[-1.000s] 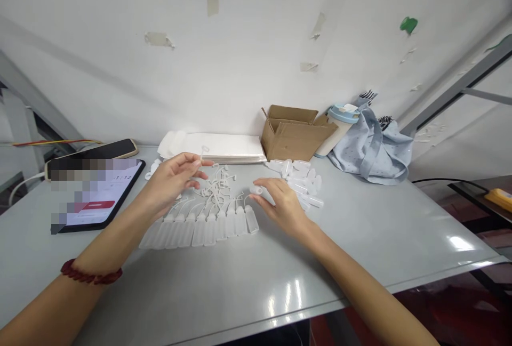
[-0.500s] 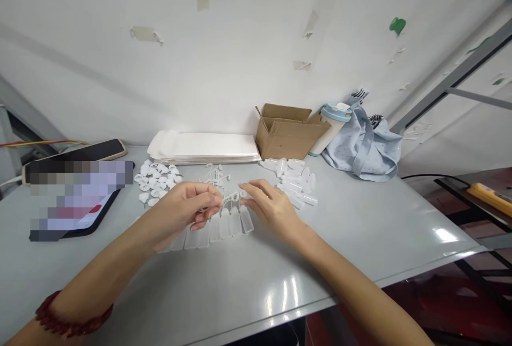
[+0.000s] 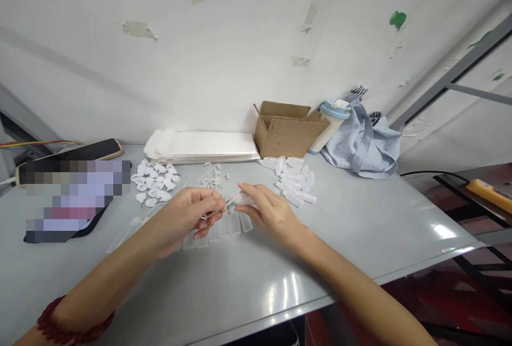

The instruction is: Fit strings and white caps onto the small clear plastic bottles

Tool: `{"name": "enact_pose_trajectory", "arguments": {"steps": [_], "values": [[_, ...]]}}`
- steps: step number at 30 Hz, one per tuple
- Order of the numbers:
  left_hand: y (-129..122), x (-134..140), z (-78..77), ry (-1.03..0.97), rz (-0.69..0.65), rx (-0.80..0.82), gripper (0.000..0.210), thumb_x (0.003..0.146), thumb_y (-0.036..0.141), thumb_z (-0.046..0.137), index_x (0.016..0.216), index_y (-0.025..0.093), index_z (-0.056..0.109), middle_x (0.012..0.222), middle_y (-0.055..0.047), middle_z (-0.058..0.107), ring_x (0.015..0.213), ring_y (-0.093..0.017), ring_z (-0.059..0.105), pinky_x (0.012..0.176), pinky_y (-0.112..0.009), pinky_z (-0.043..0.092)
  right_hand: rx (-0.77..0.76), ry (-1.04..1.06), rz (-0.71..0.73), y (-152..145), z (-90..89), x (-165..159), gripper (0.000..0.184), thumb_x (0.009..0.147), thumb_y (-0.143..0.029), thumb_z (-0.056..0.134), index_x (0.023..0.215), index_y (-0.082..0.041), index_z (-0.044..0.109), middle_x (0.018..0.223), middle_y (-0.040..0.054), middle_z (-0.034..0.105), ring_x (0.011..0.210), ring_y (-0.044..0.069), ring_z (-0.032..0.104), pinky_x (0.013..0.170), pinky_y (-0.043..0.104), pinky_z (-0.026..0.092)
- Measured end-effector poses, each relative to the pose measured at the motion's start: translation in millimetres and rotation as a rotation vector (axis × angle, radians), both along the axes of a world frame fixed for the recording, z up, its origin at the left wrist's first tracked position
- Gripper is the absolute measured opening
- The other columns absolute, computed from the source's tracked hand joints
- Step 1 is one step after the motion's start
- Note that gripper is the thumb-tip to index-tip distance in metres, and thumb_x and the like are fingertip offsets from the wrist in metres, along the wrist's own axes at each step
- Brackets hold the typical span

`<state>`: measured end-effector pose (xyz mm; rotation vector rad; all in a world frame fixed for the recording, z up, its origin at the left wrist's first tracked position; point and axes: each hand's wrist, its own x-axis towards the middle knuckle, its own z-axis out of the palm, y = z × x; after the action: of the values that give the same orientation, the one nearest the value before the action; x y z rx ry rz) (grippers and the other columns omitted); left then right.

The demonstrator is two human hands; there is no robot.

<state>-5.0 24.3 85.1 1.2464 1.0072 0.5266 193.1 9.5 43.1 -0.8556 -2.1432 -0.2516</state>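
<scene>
My left hand (image 3: 196,211) pinches a thin white plastic stem (image 3: 229,203) between thumb and fingers. The fingers of my right hand (image 3: 272,208) close around a small translucent piece (image 3: 239,198), partly hidden by them, at the stem's right end. Whether the two pieces are joined I cannot tell. Below the hands lies a row of flat translucent tubes (image 3: 224,227), partly covered by my left hand. Loose thin white stems with bent ends (image 3: 212,176) lie just behind. White caps (image 3: 154,182) are heaped to the left, and clear tubes (image 3: 294,182) to the right.
A stack of white envelopes (image 3: 204,146), an open cardboard box (image 3: 286,138), a cup with a blue lid (image 3: 330,125) and a light blue cloth bag (image 3: 364,149) stand along the wall. Two phones, one a dark phone (image 3: 76,157), lie at the left. The table edge (image 3: 280,314) runs in front.
My right hand's fingers have come closer to my left fingertips, and the small piece now meets the stem's end. The view has shifted slightly.
</scene>
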Motion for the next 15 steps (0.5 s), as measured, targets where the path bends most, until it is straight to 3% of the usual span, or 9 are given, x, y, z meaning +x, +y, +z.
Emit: {"name": "enact_pose_trajectory", "arguments": {"steps": [5, 10, 15], "values": [[-2.1, 2.6, -1.7, 0.069, 0.075, 0.158, 0.035, 0.082, 0.042, 0.054, 0.056, 0.019, 0.052, 0.057, 0.002, 0.049, 0.046, -0.009, 0.039, 0.044, -0.022, 0.038, -0.006, 0.015, 0.044, -1.9, 0.4, -1.5, 0.027, 0.093, -0.019, 0.052, 0.118, -0.012, 0.054, 0.09, 0.0108, 0.066, 0.079, 0.016, 0.065, 0.063, 0.026, 0.057], [-8.2, 7.8, -3.3, 0.183, 0.168, 0.502, 0.024, 0.079, 0.045, 0.06, 0.089, 0.024, 0.067, 0.068, 0.002, 0.062, 0.051, -0.012, 0.05, 0.05, -0.023, 0.045, -0.111, 0.081, 0.087, -2.7, -1.2, -2.0, 0.029, 0.093, -0.022, 0.052, 0.122, -0.015, 0.052, 0.095, 0.0109, 0.068, 0.084, 0.017, 0.067, 0.071, 0.029, 0.058], [-12.0, 9.7, -5.6, 0.224, 0.138, 0.677, 0.02, 0.081, 0.042, 0.059, 0.084, 0.025, 0.07, 0.08, -0.001, 0.068, 0.061, -0.014, 0.056, 0.052, -0.023, 0.044, -0.097, 0.138, 0.122, -5.0, 0.1, -3.2, 0.029, 0.092, -0.022, 0.054, 0.12, -0.016, 0.051, 0.095, 0.0101, 0.069, 0.084, 0.016, 0.067, 0.071, 0.028, 0.059]]}}
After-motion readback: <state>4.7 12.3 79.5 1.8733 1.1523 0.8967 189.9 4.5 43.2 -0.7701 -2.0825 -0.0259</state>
